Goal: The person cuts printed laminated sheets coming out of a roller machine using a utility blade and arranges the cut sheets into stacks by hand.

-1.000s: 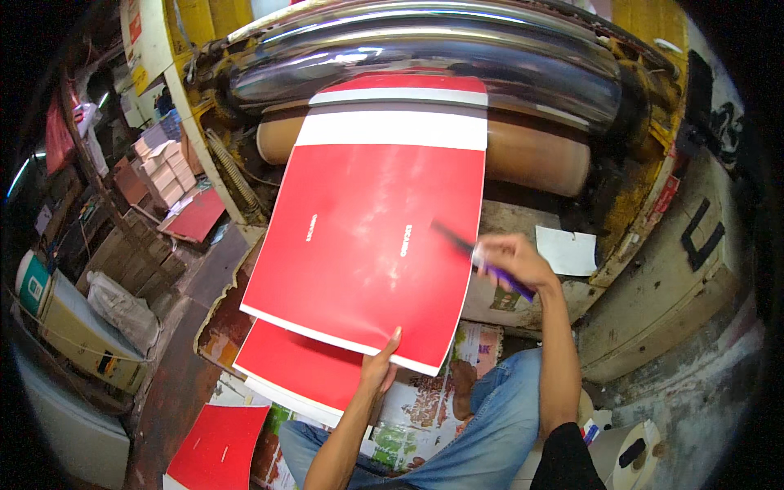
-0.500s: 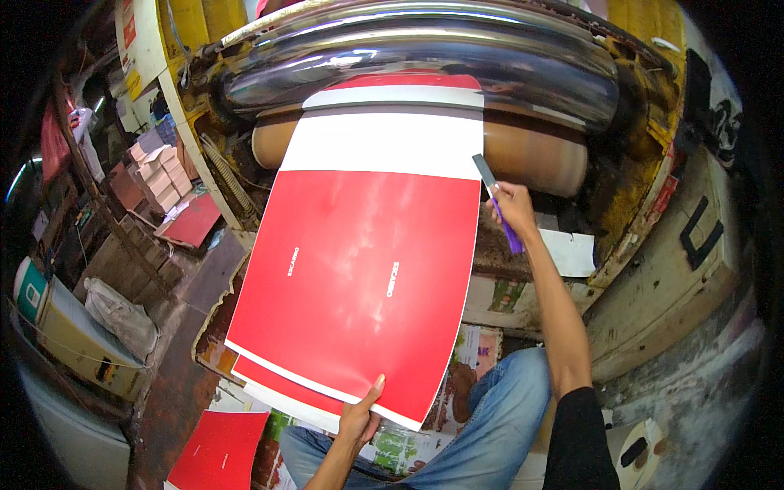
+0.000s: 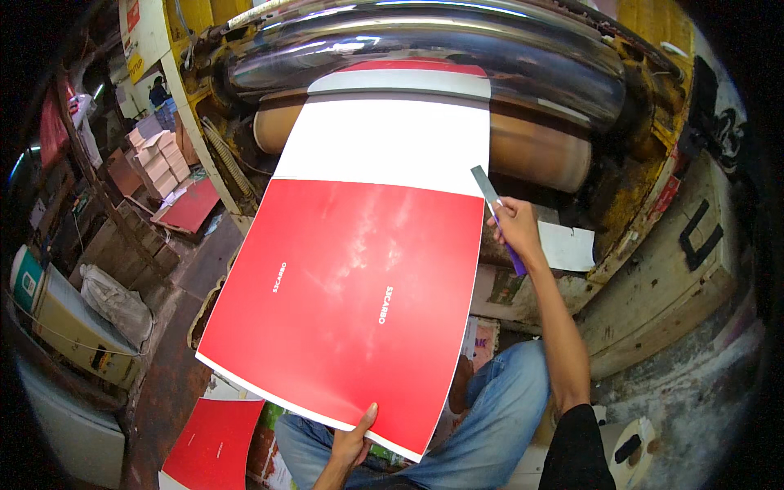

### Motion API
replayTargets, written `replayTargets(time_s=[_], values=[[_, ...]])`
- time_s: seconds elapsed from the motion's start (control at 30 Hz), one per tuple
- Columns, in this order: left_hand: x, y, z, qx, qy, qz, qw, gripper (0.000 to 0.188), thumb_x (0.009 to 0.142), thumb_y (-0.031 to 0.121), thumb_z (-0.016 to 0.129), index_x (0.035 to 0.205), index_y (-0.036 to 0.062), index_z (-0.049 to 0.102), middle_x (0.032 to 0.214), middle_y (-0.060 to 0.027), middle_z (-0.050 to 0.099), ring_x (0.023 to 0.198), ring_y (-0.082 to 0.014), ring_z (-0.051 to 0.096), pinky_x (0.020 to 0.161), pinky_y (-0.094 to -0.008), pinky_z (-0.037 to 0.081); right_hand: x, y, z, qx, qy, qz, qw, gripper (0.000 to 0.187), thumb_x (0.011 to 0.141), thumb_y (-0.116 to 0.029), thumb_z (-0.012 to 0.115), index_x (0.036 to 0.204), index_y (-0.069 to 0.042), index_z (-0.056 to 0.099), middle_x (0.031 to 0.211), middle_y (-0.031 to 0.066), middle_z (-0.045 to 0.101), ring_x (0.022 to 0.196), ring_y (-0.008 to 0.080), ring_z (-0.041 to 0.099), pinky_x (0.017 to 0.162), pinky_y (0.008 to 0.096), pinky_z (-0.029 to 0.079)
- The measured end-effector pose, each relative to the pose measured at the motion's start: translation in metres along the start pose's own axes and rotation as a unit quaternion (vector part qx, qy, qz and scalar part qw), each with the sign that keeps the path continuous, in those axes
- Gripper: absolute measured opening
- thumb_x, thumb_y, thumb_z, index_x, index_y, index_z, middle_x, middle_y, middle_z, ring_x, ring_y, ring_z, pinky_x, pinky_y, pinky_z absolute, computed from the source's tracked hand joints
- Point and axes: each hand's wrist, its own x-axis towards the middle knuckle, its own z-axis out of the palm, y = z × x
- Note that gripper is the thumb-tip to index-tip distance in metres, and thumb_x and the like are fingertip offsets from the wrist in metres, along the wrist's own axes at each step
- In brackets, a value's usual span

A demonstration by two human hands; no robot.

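A large red sheet [image 3: 335, 269] with small white lettering and white margins stretches from the metal rollers down to my lap. My left hand [image 3: 351, 445] pinches its near edge, thumb on top and fingers underneath. A broad white band [image 3: 392, 139] joins it to another red part curving over the roller. In my right hand [image 3: 516, 227] is a cutter knife [image 3: 491, 186] with a purple handle and a long, flat grey blade. Its blade tip points up and left, beside the sheet's right edge at the white band; whether it touches the sheet I cannot tell.
Shiny rollers [image 3: 392, 57] and a brown roller [image 3: 543, 151] span the yellow machine ahead. Another red sheet [image 3: 219, 445] lies low on the left. Stacked pale bundles [image 3: 159, 163] stand at far left. A grey metal cabinet [image 3: 670, 278] is on the right.
The red sheet's near edge has come lower and swung left with my left hand. The second sheet edge beneath it no longer shows. My right hand and the knife are slightly lower.
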Motion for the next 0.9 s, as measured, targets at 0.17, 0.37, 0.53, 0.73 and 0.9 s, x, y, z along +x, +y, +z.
replayTargets(time_s=[0.17, 0.37, 0.53, 0.73, 0.9], values=[[-0.013, -0.003, -0.011, -0.038, -0.019, 0.010, 0.999, 0.045, 0.089, 0.010, 0.065, 0.127, 0.0027, 0.042, 0.116, -0.0107, 0.056, 0.103, -0.0187, 0.060, 0.082, -0.0322, 0.054, -0.013, 0.029, 0.014, -0.010, 0.024, 0.025, 0.999, 0.025, 0.095, -0.017, 0.050, 0.101, 0.005, 0.061, 0.063, 0.0069, 0.061, 0.041, 0.0096, 0.052, 0.036, 0.0243, 0.039], [-0.044, 0.007, -0.027, -0.038, 0.007, -0.044, 0.998, 0.047, 0.088, 0.005, 0.064, 0.128, 0.0023, 0.040, 0.119, -0.0131, 0.055, 0.108, -0.0232, 0.058, 0.090, -0.0387, 0.053, -0.048, 0.029, 0.022, 0.019, 0.008, -0.007, 1.000, 0.027, 0.096, -0.021, 0.051, 0.102, 0.003, 0.060, 0.063, 0.0049, 0.059, 0.042, 0.0083, 0.052, 0.037, 0.0230, 0.039], [-0.054, 0.018, -0.026, 0.025, 0.076, -0.054, 0.995, 0.043, 0.087, 0.014, 0.066, 0.123, 0.0036, 0.045, 0.102, -0.0098, 0.061, 0.077, -0.0176, 0.062, 0.057, -0.0290, 0.053, -0.051, 0.032, -0.003, 0.022, -0.061, 0.039, 0.997, 0.025, 0.097, -0.020, 0.049, 0.104, 0.003, 0.057, 0.063, 0.0050, 0.058, 0.044, 0.0087, 0.051, 0.039, 0.0226, 0.039], [-0.096, -0.015, -0.071, 0.001, 0.037, -0.027, 0.999, 0.055, 0.086, 0.010, 0.066, 0.133, 0.0048, 0.037, 0.115, -0.0124, 0.057, 0.102, -0.0221, 0.060, 0.080, -0.0357, 0.055, -0.106, 0.013, 0.003, 0.049, -0.088, 0.055, 0.993, 0.025, 0.097, -0.020, 0.049, 0.107, 0.002, 0.056, 0.062, 0.0045, 0.057, 0.044, 0.0083, 0.050, 0.038, 0.0236, 0.038], [-0.122, -0.028, -0.099, 0.035, 0.060, -0.046, 0.997, 0.057, 0.087, 0.007, 0.064, 0.135, 0.0045, 0.034, 0.126, -0.0145, 0.051, 0.115, -0.0281, 0.053, 0.097, -0.0457, 0.047, -0.159, 0.006, 0.008, 0.022, -0.141, 0.100, 0.985, 0.023, 0.097, -0.019, 0.049, 0.107, 0.001, 0.056, 0.061, 0.0041, 0.057, 0.042, 0.0089, 0.050, 0.037, 0.0241, 0.038]])
